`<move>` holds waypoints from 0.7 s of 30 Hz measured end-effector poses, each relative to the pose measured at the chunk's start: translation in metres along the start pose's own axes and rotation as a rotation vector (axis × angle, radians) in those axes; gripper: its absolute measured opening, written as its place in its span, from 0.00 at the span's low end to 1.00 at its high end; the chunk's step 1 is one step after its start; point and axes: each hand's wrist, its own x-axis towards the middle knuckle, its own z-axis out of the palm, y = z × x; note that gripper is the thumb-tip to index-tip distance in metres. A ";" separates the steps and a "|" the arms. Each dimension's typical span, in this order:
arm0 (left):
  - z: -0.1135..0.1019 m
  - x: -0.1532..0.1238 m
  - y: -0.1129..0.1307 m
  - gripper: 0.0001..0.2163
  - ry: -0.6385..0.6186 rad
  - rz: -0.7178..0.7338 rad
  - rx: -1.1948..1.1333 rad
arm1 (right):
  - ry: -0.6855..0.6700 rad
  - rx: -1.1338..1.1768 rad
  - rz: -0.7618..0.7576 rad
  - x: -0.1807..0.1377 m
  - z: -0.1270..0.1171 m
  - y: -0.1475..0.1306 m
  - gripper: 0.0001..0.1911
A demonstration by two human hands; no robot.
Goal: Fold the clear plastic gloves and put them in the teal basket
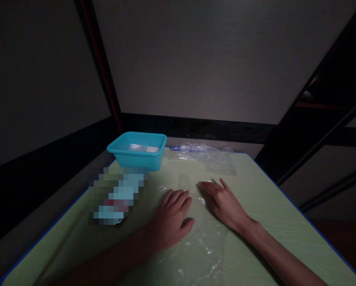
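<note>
A clear plastic bag [200, 242] lies spread on the pale green table, running from the near edge to between my hands. My left hand [173, 218] rests palm down on its left side, fingers stretched out and thumb apart. At the bag's upper right, my right hand [222, 200] lies with its fingers extended towards the left and touches or hovers just over the film; which, I cannot tell. A rounded clear flap [183, 182] sticks out beyond the bag's far edge. Neither hand grips anything.
A turquoise plastic basin [139, 153] with something white inside stands at the back left. More crumpled clear plastic [207, 157] lies along the far edge. A blurred-out light blue item [121, 196] is left of my left hand. The table [264, 238] has a blue rim; a wall stands behind.
</note>
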 end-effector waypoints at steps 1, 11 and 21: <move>0.000 0.001 -0.002 0.19 0.010 -0.019 0.003 | -0.012 -0.020 0.013 0.000 -0.001 -0.001 0.27; -0.007 -0.005 0.012 0.19 0.007 0.249 -0.122 | -0.026 -0.120 0.116 0.002 -0.002 -0.002 0.24; -0.011 -0.007 0.013 0.20 -0.101 0.267 -0.129 | -0.022 -0.024 0.101 0.002 -0.005 -0.001 0.24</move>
